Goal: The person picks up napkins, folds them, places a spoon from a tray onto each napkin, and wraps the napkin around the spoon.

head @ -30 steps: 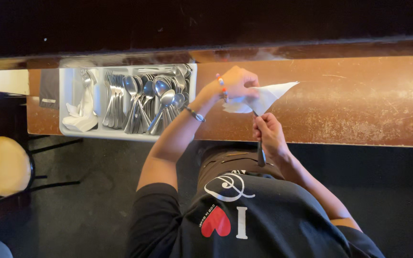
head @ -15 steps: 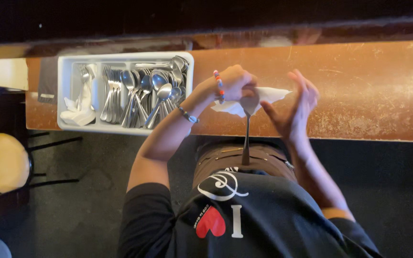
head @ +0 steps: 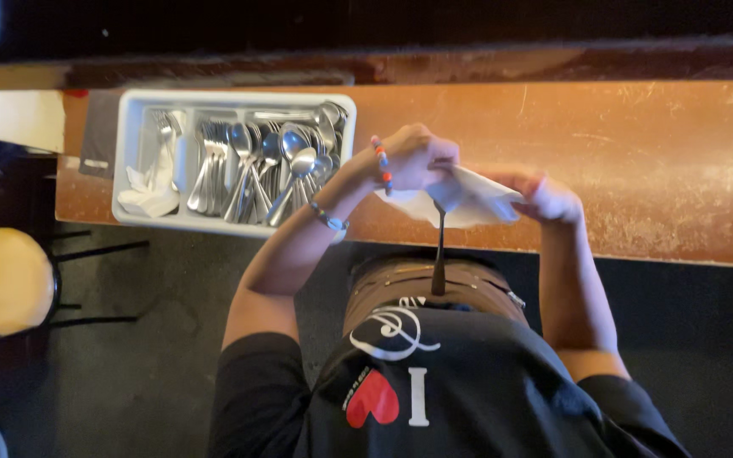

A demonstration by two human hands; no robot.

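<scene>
Item: piece of cutlery (head: 439,254) half-wrapped in white napkin (head: 468,199), frame centre.
Left hand (head: 413,157) closed on napkin and cutlery top; right hand (head: 545,197) pinching napkin's edge. Risk: loose wrap could let the cutlery slide out. Worn wooden surface (head: 638,144); white cutlery tray (head: 129,153) upper left; yellow stool (head: 6,280) lower left.

Cloth (head: 468,199): soft white fabric, matt
Utensil (head: 439,254): dark, slightly glossy metal
Spoons (head: 265,165): shiny polished metal
Tray (head: 129,144): smooth white plastic
Counter (head: 655,161): worn, scratched wood
</scene>
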